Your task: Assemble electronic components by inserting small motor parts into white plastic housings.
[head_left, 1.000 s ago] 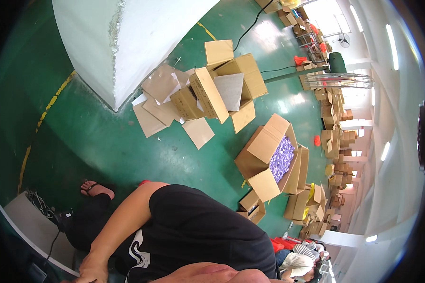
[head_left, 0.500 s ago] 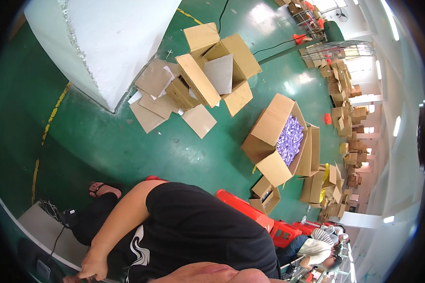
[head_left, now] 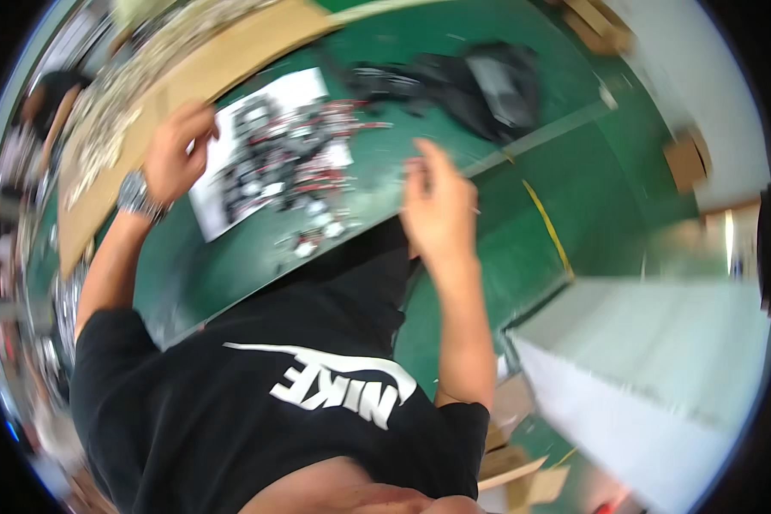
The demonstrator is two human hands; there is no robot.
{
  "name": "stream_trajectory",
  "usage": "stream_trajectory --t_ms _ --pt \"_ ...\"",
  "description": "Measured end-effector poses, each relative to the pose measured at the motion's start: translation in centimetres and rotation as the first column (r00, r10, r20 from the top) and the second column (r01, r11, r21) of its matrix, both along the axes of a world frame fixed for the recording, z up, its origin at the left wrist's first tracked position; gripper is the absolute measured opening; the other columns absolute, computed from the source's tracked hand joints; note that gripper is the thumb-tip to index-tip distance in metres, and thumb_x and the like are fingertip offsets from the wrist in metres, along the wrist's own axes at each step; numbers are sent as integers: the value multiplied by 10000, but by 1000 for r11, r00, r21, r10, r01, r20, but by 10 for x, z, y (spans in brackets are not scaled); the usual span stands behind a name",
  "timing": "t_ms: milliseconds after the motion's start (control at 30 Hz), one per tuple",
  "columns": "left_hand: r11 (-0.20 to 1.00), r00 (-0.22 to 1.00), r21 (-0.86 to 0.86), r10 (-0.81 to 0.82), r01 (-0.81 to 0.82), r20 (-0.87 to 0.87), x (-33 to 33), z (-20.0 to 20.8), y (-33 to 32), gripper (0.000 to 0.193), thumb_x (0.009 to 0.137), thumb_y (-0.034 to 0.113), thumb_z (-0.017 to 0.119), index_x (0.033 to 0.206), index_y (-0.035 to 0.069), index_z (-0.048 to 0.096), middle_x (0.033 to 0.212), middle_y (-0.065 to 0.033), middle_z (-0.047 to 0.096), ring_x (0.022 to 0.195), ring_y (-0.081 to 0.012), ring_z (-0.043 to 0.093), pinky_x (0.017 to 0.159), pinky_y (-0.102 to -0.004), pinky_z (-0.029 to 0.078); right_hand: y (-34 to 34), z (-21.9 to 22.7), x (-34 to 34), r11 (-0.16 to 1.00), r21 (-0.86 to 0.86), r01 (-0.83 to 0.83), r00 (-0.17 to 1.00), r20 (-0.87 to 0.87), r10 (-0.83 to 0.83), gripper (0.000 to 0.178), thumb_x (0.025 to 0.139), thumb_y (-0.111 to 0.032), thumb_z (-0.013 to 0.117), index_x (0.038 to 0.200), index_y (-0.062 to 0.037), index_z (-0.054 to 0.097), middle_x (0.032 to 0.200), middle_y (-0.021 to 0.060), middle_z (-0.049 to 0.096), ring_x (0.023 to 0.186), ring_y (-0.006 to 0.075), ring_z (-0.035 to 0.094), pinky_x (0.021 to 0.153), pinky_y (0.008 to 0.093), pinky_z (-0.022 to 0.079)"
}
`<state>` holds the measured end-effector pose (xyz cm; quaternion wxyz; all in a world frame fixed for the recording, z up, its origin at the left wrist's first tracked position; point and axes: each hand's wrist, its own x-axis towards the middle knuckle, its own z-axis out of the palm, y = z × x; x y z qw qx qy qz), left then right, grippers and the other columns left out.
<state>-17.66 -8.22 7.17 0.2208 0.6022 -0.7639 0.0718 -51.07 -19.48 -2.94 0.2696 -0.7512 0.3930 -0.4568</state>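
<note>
A green table (head_left: 188,287) stretches before me, its near edge against my black shirt. On it a white sheet (head_left: 206,212) carries a heap of small black, red and silvery parts (head_left: 291,150), too blurred to name. My left hand (head_left: 180,152), a metal watch on its wrist, is raised over the sheet's left side, fingers loosely bent with a gap at the thumb. Beyond the table's near edge, right of the heap, hangs my right hand (head_left: 439,206), its fingers apart and partly curled. I see nothing held in either hand. Several small whitish pieces (head_left: 308,244) lie near the edge.
A black bag (head_left: 497,90) lies at the table's far right. Long brown cardboard (head_left: 218,56) bearing pale strands runs along the far left. To the right stand a white block-like structure (head_left: 634,368) and open cartons (head_left: 522,480). Another person (head_left: 56,103) is at the far left.
My view has swung from the floor with its cartons to the table with the heap of parts. Both my hands now show, raised at the table.
</note>
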Motion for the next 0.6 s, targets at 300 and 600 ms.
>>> stream_trajectory --t_ms 300,600 --pt "801 793 70 599 -595 -111 110 -46 130 174 824 -32 497 913 21 637 912 -160 649 849 -380 648 756 -447 520 -3 26 121 917 50 -396 908 -129 399 229 923 -39 632 1139 32 665 960 172 703 804 293 696 745 403 546" --pt "884 867 37 464 -466 -179 65 -75 94 150 944 95 602 1089 62 621 1024 -144 646 966 -345 640 844 -427 536 -20 50 186 872 -27 -488 851 -234 470 179 906 -45 651 1067 21 687 902 170 649 790 304 647 740 394 514"
